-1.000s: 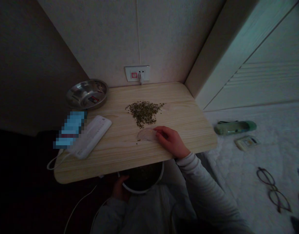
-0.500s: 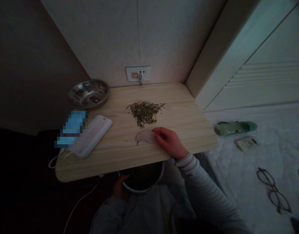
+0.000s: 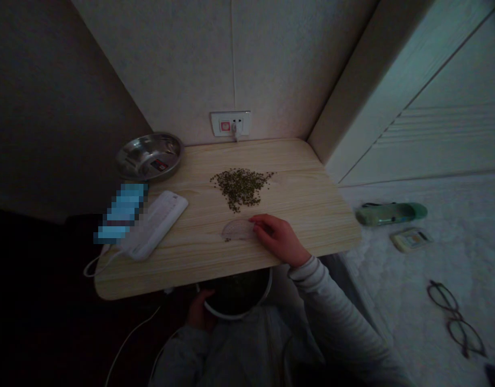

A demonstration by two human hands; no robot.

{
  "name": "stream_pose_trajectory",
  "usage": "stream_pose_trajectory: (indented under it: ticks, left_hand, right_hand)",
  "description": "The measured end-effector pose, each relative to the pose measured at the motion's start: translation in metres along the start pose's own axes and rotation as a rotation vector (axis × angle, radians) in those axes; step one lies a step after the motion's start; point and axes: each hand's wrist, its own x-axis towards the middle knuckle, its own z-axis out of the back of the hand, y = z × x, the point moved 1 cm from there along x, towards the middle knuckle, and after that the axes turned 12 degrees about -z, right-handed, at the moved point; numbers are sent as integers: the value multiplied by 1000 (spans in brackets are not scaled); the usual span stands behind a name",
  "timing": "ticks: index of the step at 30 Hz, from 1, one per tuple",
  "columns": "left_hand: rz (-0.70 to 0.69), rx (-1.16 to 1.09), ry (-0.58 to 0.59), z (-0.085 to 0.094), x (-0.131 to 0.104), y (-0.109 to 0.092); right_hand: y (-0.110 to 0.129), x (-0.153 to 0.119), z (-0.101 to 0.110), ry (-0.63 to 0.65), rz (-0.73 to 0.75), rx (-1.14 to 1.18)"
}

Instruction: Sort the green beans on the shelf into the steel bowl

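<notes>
My right hand [image 3: 282, 236] pinches the right end of a clear protractor [image 3: 237, 229], which lies low over the wooden tabletop [image 3: 312, 204]. A few small beans [image 3: 227, 239] sit at the protractor's lower left edge. Beyond it spreads a loose pile of small green beans [image 3: 241, 186]. Below the table's front edge, my left hand [image 3: 202, 312] grips the left side of a round container with a white rim [image 3: 231, 317]. Its inside is dark, with something greenish at the bottom that I cannot make out.
At the table's left are a steel bowl [image 3: 150, 156], a blurred-out phone [image 3: 122, 212] and a white power strip or power bank [image 3: 155, 226] with a cable. A wall socket [image 3: 230, 124] is behind. Glasses [image 3: 455, 317] and a green bottle-like case [image 3: 390, 213] lie on the white quilted surface.
The protractor has shifted slightly left in my right hand and now covers or touches the few stray beans. My left hand stays on the container.
</notes>
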Motion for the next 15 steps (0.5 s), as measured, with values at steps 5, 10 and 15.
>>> stream_pose_trajectory:
  ticks: [5,10,15]
  left_hand:
    - [13,5,-2,1,2,0]
    - [22,-39,4,0,3,-1]
    - [16,-41,4,1,4,1]
  right_hand:
    - [0,1,-1,-15,-6,-2]
    - [3,1,-5,-24,-9,-29]
    - [5,0,-4,-9,9,-41]
